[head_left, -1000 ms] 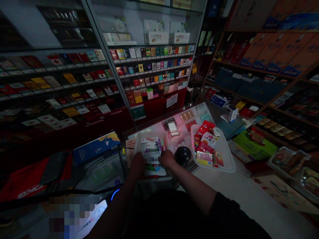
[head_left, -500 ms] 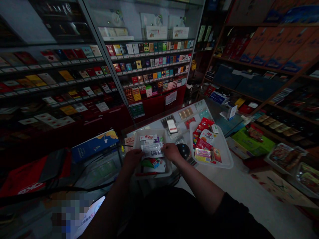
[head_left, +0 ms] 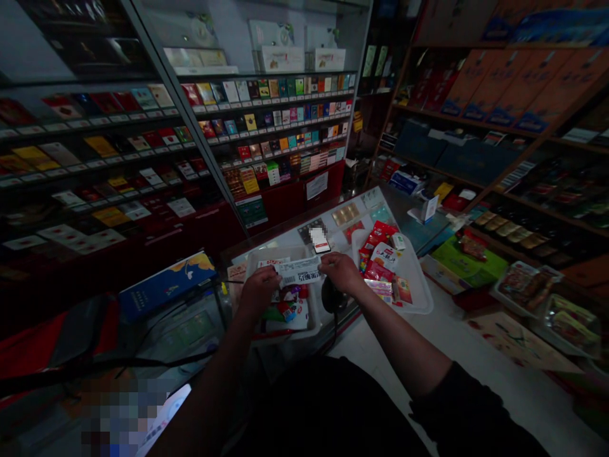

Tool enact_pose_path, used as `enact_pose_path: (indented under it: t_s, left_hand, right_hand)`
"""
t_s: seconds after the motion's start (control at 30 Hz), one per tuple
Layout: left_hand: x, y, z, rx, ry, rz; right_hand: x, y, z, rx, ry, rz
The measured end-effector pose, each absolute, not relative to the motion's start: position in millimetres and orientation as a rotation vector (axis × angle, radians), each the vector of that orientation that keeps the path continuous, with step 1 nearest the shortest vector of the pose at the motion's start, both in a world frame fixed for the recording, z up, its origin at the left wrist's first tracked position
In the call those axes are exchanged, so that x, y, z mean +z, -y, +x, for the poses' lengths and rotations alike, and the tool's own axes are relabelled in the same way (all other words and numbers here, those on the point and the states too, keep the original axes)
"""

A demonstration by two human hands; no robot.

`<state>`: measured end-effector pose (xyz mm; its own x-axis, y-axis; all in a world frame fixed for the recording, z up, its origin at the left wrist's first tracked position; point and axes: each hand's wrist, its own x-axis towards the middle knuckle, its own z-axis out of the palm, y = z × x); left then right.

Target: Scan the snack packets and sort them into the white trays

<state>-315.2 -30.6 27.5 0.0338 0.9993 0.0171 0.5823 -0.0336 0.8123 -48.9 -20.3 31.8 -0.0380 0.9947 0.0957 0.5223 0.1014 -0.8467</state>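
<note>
A narrow white-and-clear snack packet (head_left: pixel 299 271) with dark printed characters and a barcode is stretched between my two hands. My left hand (head_left: pixel 259 292) pinches its left end, and my right hand (head_left: pixel 339 271) grips the right end. Below the packet stands a white plastic bin (head_left: pixel 313 329) with several colourful wrapped snacks in it. A black rounded device with a cable (head_left: pixel 332 299) sits just under my right hand and is partly covered by it. To the right, a second white bin (head_left: pixel 425 303) contains red bags (head_left: pixel 382 240) and other packets.
The bins stand on a glass display counter (head_left: pixel 309 219). A phone-like device (head_left: pixel 320 241) lies behind the left bin. At left are a blue box (head_left: pixel 166 284) and a red-and-black bag (head_left: pixel 61 336). Shelves of small boxes (head_left: pixel 266 89) line the back wall.
Both hands have lifted the packet slightly and moved it away from the left bin's contents, towards the black device. The camera view has turned a little to the right.
</note>
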Motion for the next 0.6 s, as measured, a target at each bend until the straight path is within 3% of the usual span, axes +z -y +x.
enact_pose_path:
  t_s: [0.6]
  left_hand:
    - [7, -26, -215, 0.887, -1.420, 1.906]
  right_hand:
    - [14, 11, 53, 0.568, 1.678, -1.606]
